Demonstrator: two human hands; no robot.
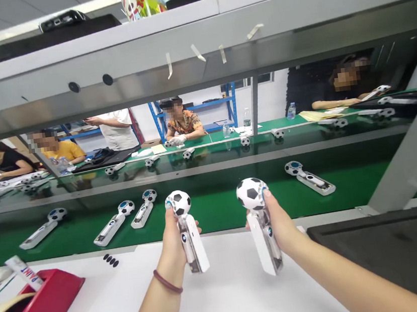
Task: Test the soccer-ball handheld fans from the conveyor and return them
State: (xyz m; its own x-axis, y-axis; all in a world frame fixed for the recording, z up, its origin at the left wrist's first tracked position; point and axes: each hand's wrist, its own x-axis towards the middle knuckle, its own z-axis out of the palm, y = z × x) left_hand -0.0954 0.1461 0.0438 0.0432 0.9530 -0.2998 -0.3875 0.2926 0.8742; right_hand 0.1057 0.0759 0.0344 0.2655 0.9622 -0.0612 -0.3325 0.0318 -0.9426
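My left hand is closed around a white handheld device with a football-patterned head. Its thumb rests against the side of the ball-shaped head. A second device of the same kind is gripped in my right hand, the thumb likewise by its ball. Both are held roughly upright, a gap apart, over the white work surface. Parts of the inner workings show along the handles. Most fingers are hidden behind the devices.
On the green conveyor belt lie several similar devices, one to the right. A red tape dispenser holding a paint marker stands left, near black oval pads. A black tray lies right. Overhead runs a shelf; several people sit opposite.
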